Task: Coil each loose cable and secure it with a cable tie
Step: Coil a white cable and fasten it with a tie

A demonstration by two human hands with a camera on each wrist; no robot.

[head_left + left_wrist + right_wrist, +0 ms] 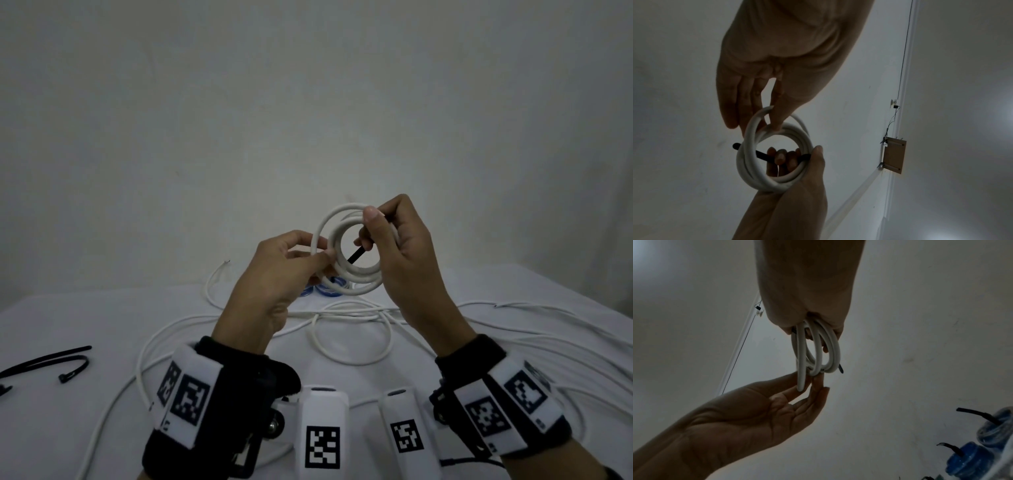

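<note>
Holding a white cable coil (352, 250) up above the bench (85, 404), both hands work at chest height in front of a plain pale wall (308, 102). The left hand (287, 270) pinches the coil's left side between thumb and fingertips, the other fingers loosely extended; in the left wrist view the same hand (764, 81) reaches down onto the top of the loops (774, 154). The right hand (400, 253) curls round the coil's right side and pinches a black cable tie (356, 255), which passes slantwise through the open middle of the coil. In the left wrist view the tie (760, 153) crosses the ring, its tip sticking out past the left edge, with the right hand (793, 194) cupping the loops from below.

On the bench below lie loose white cables (352, 335), one curled in an open loop, others trailing away to both sides. Spare black cable ties (51, 365) rest at the left edge, well apart from the hands. Blue coils (329, 289) sit on the bench just behind the raised coil, partly hidden by it; in the right wrist view these blue bundles (972, 462) each carry a black tie end.

Both wrists wear black bands with white blocks printed with square black-and-white marker codes (190, 399); no readable words or brand names appear anywhere.
</note>
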